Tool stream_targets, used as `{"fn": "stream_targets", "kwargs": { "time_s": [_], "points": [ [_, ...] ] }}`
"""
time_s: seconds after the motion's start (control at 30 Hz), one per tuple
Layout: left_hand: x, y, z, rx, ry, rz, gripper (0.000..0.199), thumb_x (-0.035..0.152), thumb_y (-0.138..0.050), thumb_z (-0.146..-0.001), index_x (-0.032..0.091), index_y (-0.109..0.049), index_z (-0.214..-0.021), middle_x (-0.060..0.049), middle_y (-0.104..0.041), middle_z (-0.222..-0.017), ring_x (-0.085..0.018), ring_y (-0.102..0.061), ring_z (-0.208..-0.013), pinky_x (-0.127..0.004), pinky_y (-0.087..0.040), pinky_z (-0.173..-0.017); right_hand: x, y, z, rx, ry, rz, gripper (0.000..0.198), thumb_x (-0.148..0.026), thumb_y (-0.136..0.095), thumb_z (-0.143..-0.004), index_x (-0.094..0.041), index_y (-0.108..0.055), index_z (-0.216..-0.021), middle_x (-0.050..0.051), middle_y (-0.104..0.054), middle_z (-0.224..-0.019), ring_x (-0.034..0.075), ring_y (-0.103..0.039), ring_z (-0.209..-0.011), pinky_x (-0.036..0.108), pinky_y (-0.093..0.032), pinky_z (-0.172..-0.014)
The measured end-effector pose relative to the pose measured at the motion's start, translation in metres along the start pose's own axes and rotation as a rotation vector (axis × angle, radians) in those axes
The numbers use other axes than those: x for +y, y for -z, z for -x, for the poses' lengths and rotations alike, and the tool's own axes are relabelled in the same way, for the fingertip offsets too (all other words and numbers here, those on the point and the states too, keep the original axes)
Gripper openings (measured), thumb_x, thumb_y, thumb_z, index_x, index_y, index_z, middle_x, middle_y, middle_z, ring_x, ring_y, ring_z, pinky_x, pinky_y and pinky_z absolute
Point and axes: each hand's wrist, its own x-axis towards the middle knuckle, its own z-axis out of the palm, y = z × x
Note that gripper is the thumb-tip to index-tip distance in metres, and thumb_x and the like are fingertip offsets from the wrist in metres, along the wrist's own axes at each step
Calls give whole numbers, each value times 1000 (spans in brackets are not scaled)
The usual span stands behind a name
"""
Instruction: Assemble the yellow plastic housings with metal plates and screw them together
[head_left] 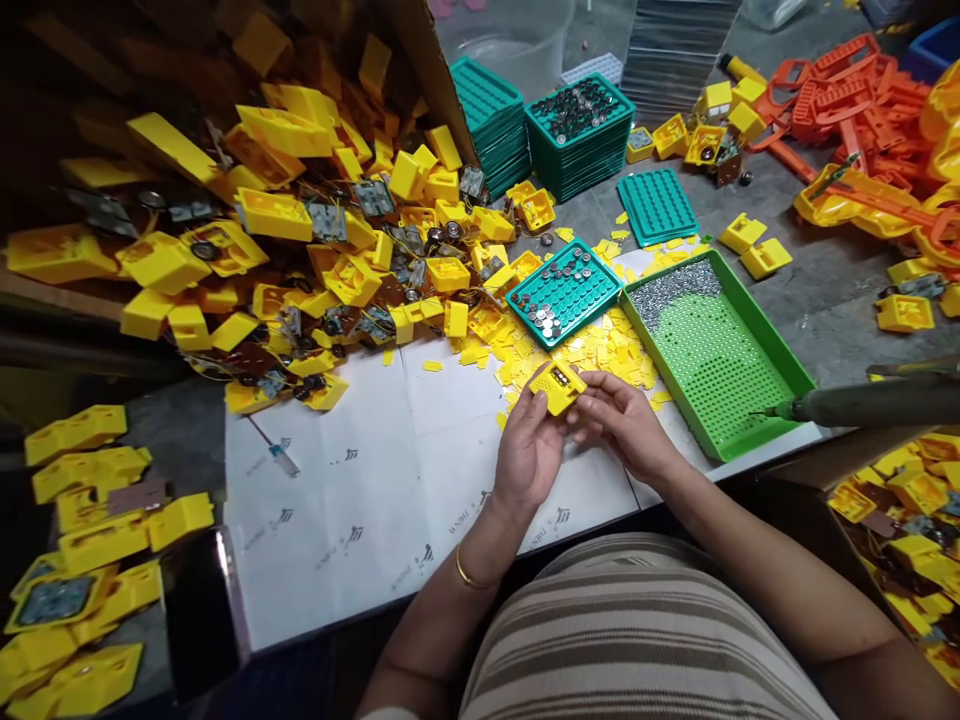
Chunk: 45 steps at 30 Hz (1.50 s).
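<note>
A small yellow plastic housing (557, 389) with a dark slot in its face is held up over the table's front part. My left hand (531, 450) grips it from the left, the thumb along its edge. My right hand (622, 420) touches its right edge with thumb and fingers pinched together; whether a small part lies between them is hidden. Just beyond the hands lie many flat yellow plastic pieces (600, 350). A teal tray (577, 310) with round button cells (551, 325) rests on them. To the right is a green perforated tray (750, 370) with small metal screws (686, 290).
Yellow housings with wired parts (352, 280) spill from a cardboard box at left. A screwdriver (274, 447) and a phone (199, 615) lie left. A powered screwdriver (862, 402) juts in from the right. Teal tray stacks (577, 150) and orange parts (862, 120) stand behind.
</note>
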Motion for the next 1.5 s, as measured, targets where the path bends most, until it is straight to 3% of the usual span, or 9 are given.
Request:
{"fn": "stream_targets", "kwargs": {
  "time_s": [0.13, 0.33, 0.5, 0.8, 0.9, 1.07, 1.23, 1.37, 1.5],
  "points": [
    [-2, 0, 4, 6, -31, -81, 41, 33, -70, -80, 26, -61, -119, -4, -68, -110, -11, -58, -78, -23, -47, -66, 0, -5, 0, 31, -52, -166, 42, -29, -87, -58, -20, -64, -93, -3, -67, -77, 9, -62, -64, 18, -56, -52],
    [-4, -1, 7, 30, -160, -166, 47, 38, -75, -74, 27, -61, -118, -4, -66, -119, -17, -59, -110, -26, -46, -92, -2, -13, -2, 5, -98, -269, 31, -24, -84, -60, -17, -67, -86, -2, -68, -76, 7, -58, -62, 20, -57, -66],
    [-2, -2, 7, 19, -183, -170, 47, 40, -75, -75, 27, -61, -118, -5, -65, -123, -21, -56, -120, -31, -44, -99, -1, -12, -2, -38, -92, -229, 28, -26, -84, -62, -18, -68, -84, -1, -69, -79, 8, -60, -65, 23, -56, -70],
    [-4, -1, 6, -12, -152, -136, 41, 38, -73, -77, 25, -62, -115, -5, -68, -117, -21, -57, -119, -32, -44, -100, 6, -3, 1, 17, 100, 17, 36, -40, -83, -64, -22, -68, -91, 1, -72, -88, 16, -67, -78, 31, -55, -79],
    [-3, 0, 7, -8, -142, -131, 39, 37, -72, -79, 24, -63, -114, -5, -69, -115, -20, -58, -117, -32, -44, -100, 2, 3, 2, 39, 203, 258, 30, -41, -77, -70, -22, -69, -93, 1, -72, -84, 16, -66, -73, 30, -55, -70],
    [-6, 2, 7, 35, -129, -211, 40, 34, -76, -74, 22, -63, -110, -3, -70, -109, -18, -63, -106, -30, -47, -95, -4, 15, 0, 110, 583, 901, 13, -34, -64, -82, -22, -68, -87, 2, -68, -78, 15, -62, -67, 28, -51, -63],
    [4, 4, 1, 108, -114, -174, 40, 27, -77, -70, 23, -64, -108, -1, -70, -101, -13, -65, -89, -23, -50, -79, -16, 21, 15, 68, 763, 1077, 18, -29, -51, -92, -22, -63, -104, 6, -67, -91, 18, -64, -81, 32, -52, -71],
    [14, 6, -2, 143, -82, -150, 37, 20, -74, -70, 21, -65, -105, 0, -69, -101, -10, -64, -86, -20, -51, -71, -29, 45, 61, 317, 1131, 1310, 34, -14, -61, -85, -26, -59, -117, 8, -63, -101, 23, -60, -97, 41, -49, -88],
    [2, -10, -3, 89, 123, -175, 38, 18, -76, -68, 18, -63, -104, -2, -70, -97, -13, -67, -85, -24, -54, -73, -22, 83, 92, 510, 830, 1690, 29, -24, -63, -87, -19, -61, -115, 11, -61, -100, 26, -57, -93, 41, -47, -79]
  ]
}}
